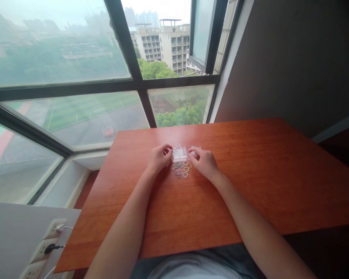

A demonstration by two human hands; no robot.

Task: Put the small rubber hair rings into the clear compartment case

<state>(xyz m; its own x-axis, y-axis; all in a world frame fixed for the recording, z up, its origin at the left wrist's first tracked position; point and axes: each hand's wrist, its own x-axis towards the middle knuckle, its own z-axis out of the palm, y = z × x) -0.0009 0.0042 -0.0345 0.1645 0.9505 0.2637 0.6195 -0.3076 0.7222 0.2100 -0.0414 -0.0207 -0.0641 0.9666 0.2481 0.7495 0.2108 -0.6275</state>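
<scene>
A small clear plastic box lies on the table between my two hands, and inner walls seem to divide it. On the near side of the box is a loose cluster of thin, pale rings, several of them overlapping. My left hand is at the box's left side, thumb and fingers curled together at its edge. To the right, my right hand has its thumb and forefinger bent into a pinch beside the box. What either set of fingertips holds is too small to make out.
The reddish-brown wooden table reaches far to the right. Dark-framed windows stand behind and to the left. Below the table's left side, wall sockets carry plugs and cables. A dark grey wall rises at the right.
</scene>
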